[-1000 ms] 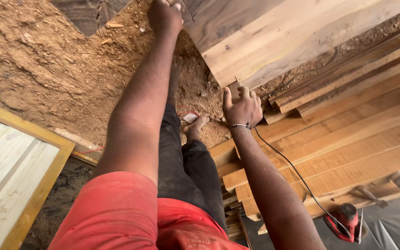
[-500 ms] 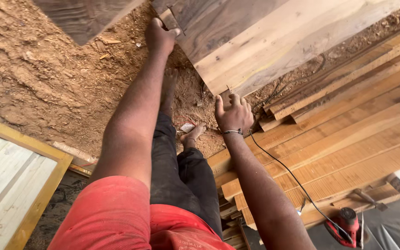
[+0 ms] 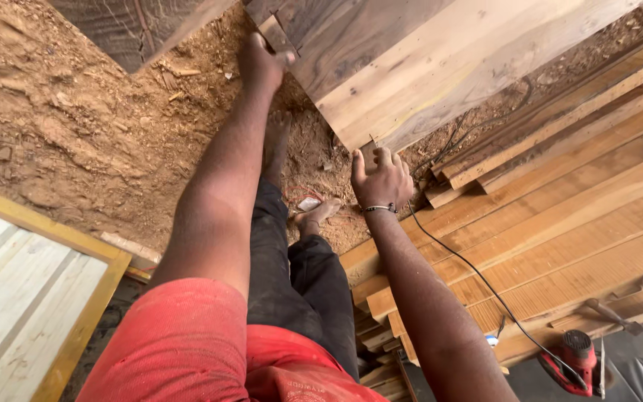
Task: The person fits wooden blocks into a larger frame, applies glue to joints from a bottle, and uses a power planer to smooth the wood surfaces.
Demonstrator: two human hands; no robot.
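Change: the wooden panel (image 3: 426,67) is gripped lower than before.
Left hand (image 3: 262,63): closed on panel's edge.
Right hand (image 3: 381,179): clasped on panel's corner.

Sawdust-strewn dirt floor (image 3: 76,126): stacked planks (image 3: 560,223), framed panel (image 3: 31,298), red power tool (image 3: 571,357).

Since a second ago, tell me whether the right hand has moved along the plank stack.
Yes. The right hand has slid off the plank stack toward the wide board and now grips its near corner, over the sawdust.
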